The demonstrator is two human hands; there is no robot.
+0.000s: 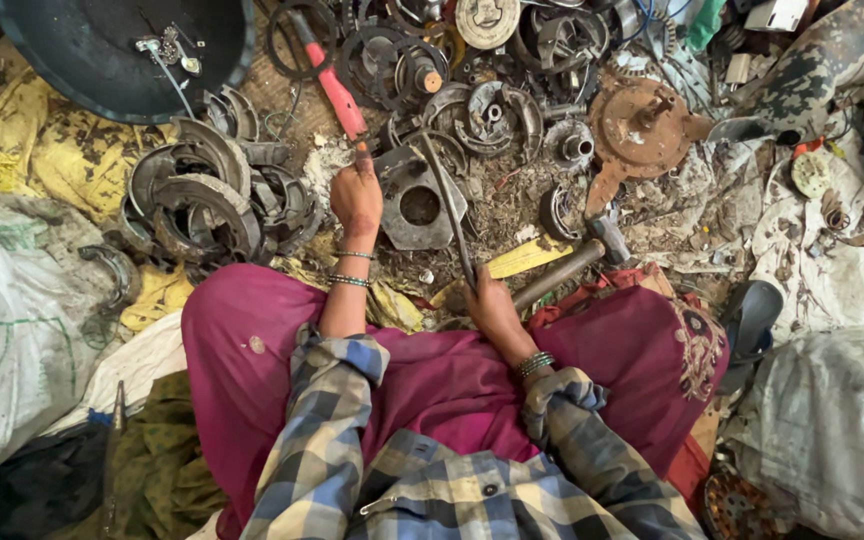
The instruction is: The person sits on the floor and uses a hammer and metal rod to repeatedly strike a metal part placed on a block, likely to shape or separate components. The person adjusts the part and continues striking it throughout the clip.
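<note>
Gripping a thin dark curved metal rod [449, 205], the right hand [492, 310] closed around its lower end; left hand [356, 198], fingers bent, rested on a grey square metal plate with a round hole [414, 205], beside curved rusty brake shoes [202, 195].

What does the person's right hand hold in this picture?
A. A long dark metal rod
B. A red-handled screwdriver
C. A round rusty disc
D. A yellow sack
A. The right hand is closed around the lower end of a long dark metal rod, which slants up over a grey metal plate with a round hole; the left hand rests at that plate's edge.
</note>
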